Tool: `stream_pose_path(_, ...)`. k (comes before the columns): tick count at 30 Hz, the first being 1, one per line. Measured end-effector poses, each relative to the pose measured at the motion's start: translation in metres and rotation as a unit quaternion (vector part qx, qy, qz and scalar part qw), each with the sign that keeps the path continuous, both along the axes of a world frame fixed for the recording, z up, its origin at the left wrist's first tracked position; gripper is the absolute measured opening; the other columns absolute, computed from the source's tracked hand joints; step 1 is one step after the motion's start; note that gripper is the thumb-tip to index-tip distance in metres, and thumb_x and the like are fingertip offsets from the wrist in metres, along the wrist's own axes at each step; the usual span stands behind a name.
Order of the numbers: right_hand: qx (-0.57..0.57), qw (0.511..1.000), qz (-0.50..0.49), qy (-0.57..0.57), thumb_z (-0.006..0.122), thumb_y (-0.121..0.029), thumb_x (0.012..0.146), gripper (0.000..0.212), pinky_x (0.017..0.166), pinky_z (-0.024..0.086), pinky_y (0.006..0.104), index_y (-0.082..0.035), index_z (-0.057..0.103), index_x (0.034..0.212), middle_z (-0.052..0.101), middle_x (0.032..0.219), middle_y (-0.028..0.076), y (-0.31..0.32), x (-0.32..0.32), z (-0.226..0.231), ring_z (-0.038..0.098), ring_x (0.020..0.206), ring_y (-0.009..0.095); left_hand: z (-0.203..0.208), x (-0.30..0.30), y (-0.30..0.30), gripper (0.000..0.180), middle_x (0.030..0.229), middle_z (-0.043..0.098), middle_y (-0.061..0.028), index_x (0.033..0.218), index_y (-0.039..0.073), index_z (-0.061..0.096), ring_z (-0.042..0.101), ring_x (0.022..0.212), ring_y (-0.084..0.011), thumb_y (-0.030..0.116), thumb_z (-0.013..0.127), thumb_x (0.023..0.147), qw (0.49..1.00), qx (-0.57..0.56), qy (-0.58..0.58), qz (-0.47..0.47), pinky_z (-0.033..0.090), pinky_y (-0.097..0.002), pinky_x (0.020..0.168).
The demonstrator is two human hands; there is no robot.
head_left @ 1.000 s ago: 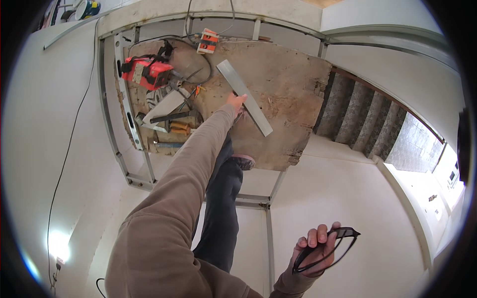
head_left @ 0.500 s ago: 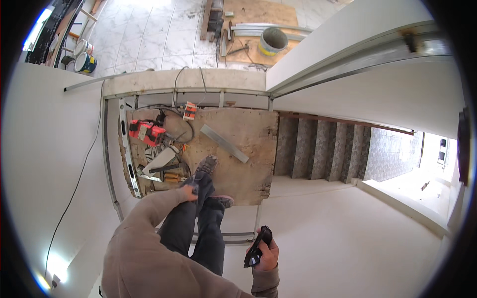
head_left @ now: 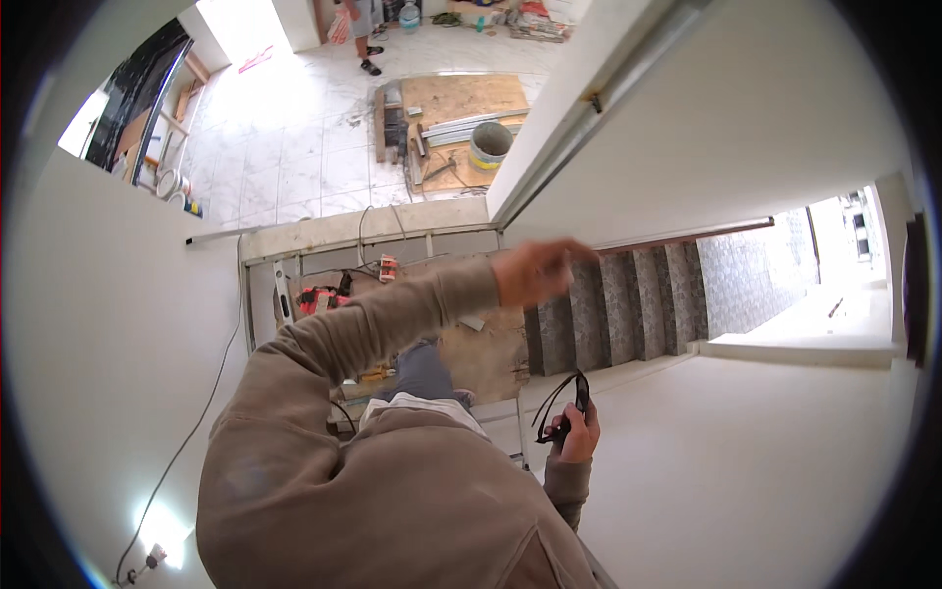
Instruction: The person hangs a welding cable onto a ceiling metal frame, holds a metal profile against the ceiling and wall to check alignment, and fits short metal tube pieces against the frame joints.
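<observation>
My right hand [head_left: 581, 439], low and right of my body, is closed round a pair of dark glasses [head_left: 583, 395]. A thin black loop stands out from them toward the left. Across the middle stretches my left arm, with my left hand [head_left: 530, 273] raised in front of the top of the stairs. Its fingers are blurred, and I cannot make out anything in them. Behind this arm is a worn wooden board [head_left: 491, 353], where a red power tool [head_left: 319, 298] and a spirit level [head_left: 284, 292] show in part.
A stairway [head_left: 628, 304] descends at the right beside a white wall. An orange-and-white power socket box [head_left: 389, 268] sits at the board's far edge. Beyond the ledge, a bucket [head_left: 490, 145] and metal strips rest on plywood [head_left: 461, 95]. Another person's legs [head_left: 361, 39] stand farther back.
My left hand has swung from my leg up and to the right. The right hand has risen with the glasses, which now look more spread out. My view has tilted toward the far room.
</observation>
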State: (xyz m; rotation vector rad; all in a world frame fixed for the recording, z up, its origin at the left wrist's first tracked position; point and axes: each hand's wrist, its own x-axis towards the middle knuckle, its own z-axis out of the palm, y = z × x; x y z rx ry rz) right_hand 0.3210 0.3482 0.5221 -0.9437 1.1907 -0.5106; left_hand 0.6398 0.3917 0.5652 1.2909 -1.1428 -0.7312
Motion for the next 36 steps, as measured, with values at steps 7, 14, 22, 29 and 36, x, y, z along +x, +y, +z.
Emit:
stream_pose_path(7,-0.027,0.996,0.002,-0.085,0.060,-0.026,0.097,0.030,0.075,0.056,0.0319,-0.006,0.057,0.118,0.065,0.103,0.006,-0.023,-0.070,0.007,0.065,0.094,0.019,0.025,-0.212,0.014,0.052,0.121,0.054,-0.0099,0.132,0.020,0.055,0.061,0.106,-0.0277,0.024,0.075,0.084,0.881,-0.115,-0.390,-0.240,0.045,-0.0449,0.099)
stream_pose_path(14,0.169,0.959,-0.100,-0.205,0.049,-0.029,0.102,0.029,0.074,0.057,0.0321,-0.006,0.061,0.115,0.067,0.106,0.009,-0.021,-0.125,0.000,0.067,0.096,0.020,0.011,-0.241,-0.001,0.024,0.102,0.062,-0.0109,0.113,0.017,0.068,0.065,0.092,-0.0282,0.013,0.066,0.089,0.899,-0.071,-0.288,-0.323,0.051,-0.0410,0.083)
stream_pose_path(22,0.017,0.972,-0.060,-0.229,0.041,-0.039,0.105,0.045,0.092,0.051,0.0426,-0.006,0.051,0.134,0.061,0.128,0.008,-0.025,-0.092,0.014,0.061,0.114,0.023,0.051,-0.214,-0.006,0.019,0.103,0.069,-0.0052,0.108,0.005,0.072,0.065,0.080,-0.0139,0.018,0.062,0.099,0.949,0.085,0.228,-0.199,0.054,-0.0296,0.071)
stream_pose_path(29,-0.059,0.920,0.071,-0.381,0.063,-0.032,0.099,0.051,0.079,0.061,0.0375,0.001,0.048,0.135,0.061,0.092,0.005,-0.046,-0.059,0.092,0.063,0.080,0.014,0.105,-0.153,0.000,0.047,0.115,0.063,-0.0041,0.145,0.005,0.044,0.061,0.085,-0.0090,0.025,0.055,0.103,0.915,0.047,0.390,-0.089,0.054,-0.0271,0.074)
stream_pose_path(36,-0.323,0.857,0.172,-0.364,0.065,-0.008,0.095,0.048,0.056,0.058,0.0297,0.007,0.048,0.137,0.063,0.091,0.011,-0.082,-0.045,0.262,0.064,0.066,0.014,0.204,-0.128,-0.020,0.060,0.137,0.054,-0.0166,0.152,0.002,0.035,0.045,0.067,-0.0023,0.029,0.054,0.102,0.982,-0.106,0.148,-0.043,0.037,-0.0161,0.054)
